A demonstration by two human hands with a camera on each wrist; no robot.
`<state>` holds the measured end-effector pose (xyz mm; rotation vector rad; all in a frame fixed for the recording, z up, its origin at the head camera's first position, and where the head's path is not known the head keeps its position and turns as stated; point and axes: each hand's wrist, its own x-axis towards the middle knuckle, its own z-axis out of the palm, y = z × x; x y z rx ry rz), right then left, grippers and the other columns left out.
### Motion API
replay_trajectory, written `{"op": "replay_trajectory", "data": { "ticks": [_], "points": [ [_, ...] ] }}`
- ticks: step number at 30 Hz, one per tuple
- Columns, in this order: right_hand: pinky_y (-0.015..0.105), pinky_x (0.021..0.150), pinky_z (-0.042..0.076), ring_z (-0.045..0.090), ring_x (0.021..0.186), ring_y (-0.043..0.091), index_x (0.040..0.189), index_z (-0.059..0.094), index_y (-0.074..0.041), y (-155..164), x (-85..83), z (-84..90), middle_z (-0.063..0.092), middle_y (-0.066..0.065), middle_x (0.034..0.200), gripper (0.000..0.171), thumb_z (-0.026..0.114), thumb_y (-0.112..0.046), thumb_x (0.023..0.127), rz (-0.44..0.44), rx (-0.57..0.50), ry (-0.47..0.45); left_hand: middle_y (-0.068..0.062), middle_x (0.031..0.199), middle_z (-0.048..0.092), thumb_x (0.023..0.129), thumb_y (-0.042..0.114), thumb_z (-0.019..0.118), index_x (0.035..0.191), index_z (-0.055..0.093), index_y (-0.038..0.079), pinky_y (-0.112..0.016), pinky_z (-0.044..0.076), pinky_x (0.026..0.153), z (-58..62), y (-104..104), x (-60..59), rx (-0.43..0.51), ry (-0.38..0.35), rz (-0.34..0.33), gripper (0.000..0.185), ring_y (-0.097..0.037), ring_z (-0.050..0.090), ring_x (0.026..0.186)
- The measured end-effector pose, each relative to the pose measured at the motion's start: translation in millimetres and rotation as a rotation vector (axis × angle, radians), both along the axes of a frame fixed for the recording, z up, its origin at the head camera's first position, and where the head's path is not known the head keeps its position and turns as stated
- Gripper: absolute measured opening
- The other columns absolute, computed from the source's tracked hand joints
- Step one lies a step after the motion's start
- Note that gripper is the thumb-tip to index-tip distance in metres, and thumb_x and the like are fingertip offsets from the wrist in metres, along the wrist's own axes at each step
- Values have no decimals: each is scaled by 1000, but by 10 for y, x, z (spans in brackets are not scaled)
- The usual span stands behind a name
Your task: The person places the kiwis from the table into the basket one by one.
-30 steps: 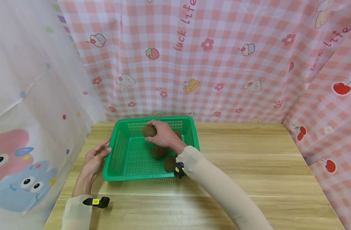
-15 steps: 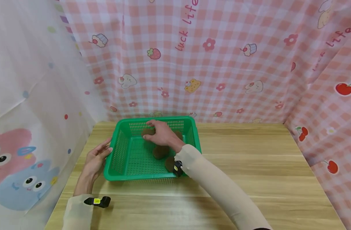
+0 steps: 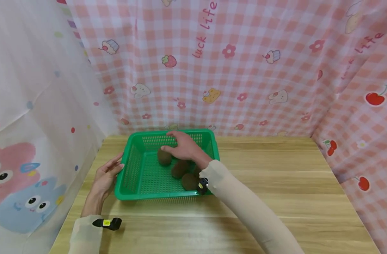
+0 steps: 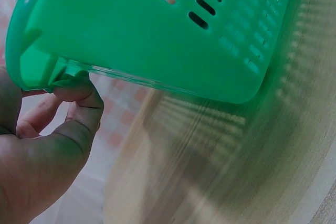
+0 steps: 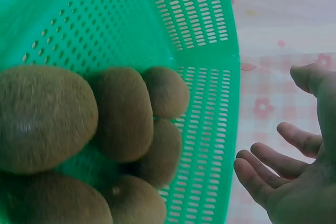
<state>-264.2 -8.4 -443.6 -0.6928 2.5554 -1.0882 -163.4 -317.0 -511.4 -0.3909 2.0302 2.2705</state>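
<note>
A green plastic basket (image 3: 158, 196) with slotted walls stands at the back left of the table. My left hand (image 3: 104, 178) grips its left end, thumb and fingers pinching the rim (image 4: 21, 30) in the left wrist view. Over the back part of the basket is my right hand (image 3: 185, 146), fingers spread and holding nothing. Just below its thumb a brown, fuzzy kiwi (image 3: 164, 157) rests on the basket floor. More kiwis (image 3: 180, 169) lie towards the right side, partly hidden by the right hand and wrist. The right wrist view shows several kiwis (image 5: 123, 114) grouped together.
The basket stands on a wood-grain table (image 3: 276, 197), close to a pink checked cloth (image 3: 244, 70) hanging behind. A white printed cloth (image 3: 47, 116) hangs on the left, and checked cloth on the right too.
My right hand has let go of a kiwi, leaving it in the back part of the basket, and has shifted a little to the right. The left hand stays on the rim.
</note>
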Motion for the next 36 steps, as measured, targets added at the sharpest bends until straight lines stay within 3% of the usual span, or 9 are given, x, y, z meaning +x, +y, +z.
{"op": "replay_trajectory", "data": {
  "ticks": [10,20,28,32,36],
  "points": [
    [50,121,39,41,149,29,154,45,-22,374,-6,140,44,4,160,67,64,-53,98,-22,55,151,14,111,60,102,20,66,161,35,12,-17,59,81,-13,-31,26,-56,2,-21,67,0,62,98],
    [57,120,37,39,149,35,154,46,-20,825,0,86,42,11,161,69,65,-53,97,-72,87,242,14,112,59,102,25,67,161,35,16,-18,58,82,-32,-59,62,-104,-34,-31,68,-1,61,97],
    [61,118,37,39,148,39,151,49,-18,1177,16,66,41,15,161,64,66,-50,97,-117,76,290,20,114,60,102,32,66,158,42,16,-12,55,86,-18,-97,70,-308,25,-40,63,5,60,104],
    [65,116,38,40,147,41,151,49,-16,1350,47,70,39,16,161,66,67,-48,97,-154,76,293,21,107,62,104,37,61,156,46,12,-19,58,77,-13,-130,93,-407,45,-35,59,3,63,92],
    [66,117,36,36,148,43,153,47,-15,1549,78,49,34,18,163,68,67,-47,97,-191,83,277,6,112,65,108,40,52,152,51,7,-25,57,68,31,-145,121,-573,95,-40,55,-3,60,86]
  ]
}}
